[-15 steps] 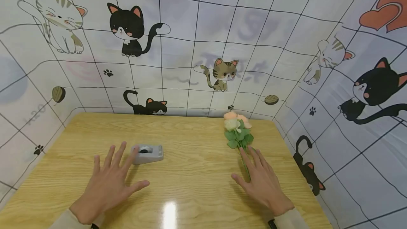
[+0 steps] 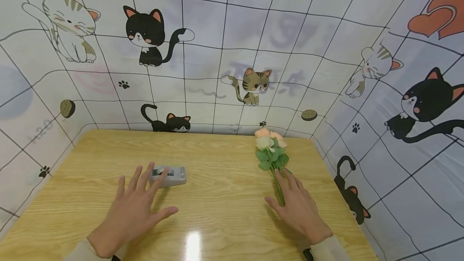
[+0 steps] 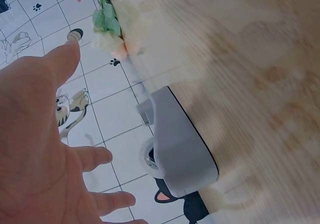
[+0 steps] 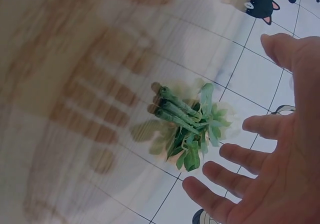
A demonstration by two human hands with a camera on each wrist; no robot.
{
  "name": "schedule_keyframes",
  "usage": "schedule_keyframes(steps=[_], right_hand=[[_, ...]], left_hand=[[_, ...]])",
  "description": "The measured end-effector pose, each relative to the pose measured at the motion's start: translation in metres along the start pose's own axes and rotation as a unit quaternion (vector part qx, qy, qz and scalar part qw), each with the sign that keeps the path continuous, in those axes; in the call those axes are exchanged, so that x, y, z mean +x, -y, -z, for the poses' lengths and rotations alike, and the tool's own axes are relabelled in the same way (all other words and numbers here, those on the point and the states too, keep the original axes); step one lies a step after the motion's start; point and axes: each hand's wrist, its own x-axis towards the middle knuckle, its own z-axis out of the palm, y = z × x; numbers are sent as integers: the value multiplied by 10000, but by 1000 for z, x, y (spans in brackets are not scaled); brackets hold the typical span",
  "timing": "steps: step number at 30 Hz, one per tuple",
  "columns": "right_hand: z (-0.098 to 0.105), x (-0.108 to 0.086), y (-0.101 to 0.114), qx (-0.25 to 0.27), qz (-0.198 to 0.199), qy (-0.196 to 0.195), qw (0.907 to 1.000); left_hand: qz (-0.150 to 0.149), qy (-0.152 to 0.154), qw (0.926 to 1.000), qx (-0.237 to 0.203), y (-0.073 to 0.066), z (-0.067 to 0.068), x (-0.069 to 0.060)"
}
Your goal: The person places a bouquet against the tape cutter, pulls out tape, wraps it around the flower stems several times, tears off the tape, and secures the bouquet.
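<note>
A grey tape dispenser [image 2: 177, 176] lies on the left half of the wooden table. My left hand [image 2: 132, 212], fingers spread, hovers just in front of it, its index finger overlapping the dispenser in the head view. In the left wrist view a gap shows between the fingers and the dispenser [image 3: 182, 144]. Artificial flowers with peach and cream heads [image 2: 265, 143] lie at the right, stems toward me. Over the lower stems is my right hand [image 2: 299, 208], fingers extended and holding nothing. The right wrist view shows the cut stem ends [image 4: 172, 109] apart from the fingers.
The wooden table [image 2: 217, 160] meets a fabric backdrop [image 2: 206, 23] with cat drawings and grid lines at its back edge. The same fabric rises along the left and right sides. A light reflection shines on the table's near middle.
My left hand has moved slightly to the right, further over the dispenser in the head view. The right hand has hardly moved; the dispenser and flowers lie where they were.
</note>
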Motion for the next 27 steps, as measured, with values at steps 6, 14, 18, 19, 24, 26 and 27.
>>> schedule_keyframes(steps=[6,14,18,19,24,26,27], right_hand=[[2,2,4,32,-76,133,9999],[3,4,6,-116,-14,102,9999],[2,5,7,-109,-119,208,9997],[2,5,7,-82,-166,235,9996],[2,6,8,117,-340,321,9988],[2,6,8,195,-393,391,9983],[1,7,7,231,-421,426,9979]], left_hand=[[-100,-119,9999,26,-9,-1,1],[-228,-149,9994,-216,-16,-5,2],[-291,-169,9992,-200,-21,-7,3],[-317,-183,9991,-211,-22,-7,3],[-418,-254,9986,-219,-29,-8,4],[-439,-245,9985,-218,-31,-9,4],[-448,-236,9985,-218,-32,-9,4]])
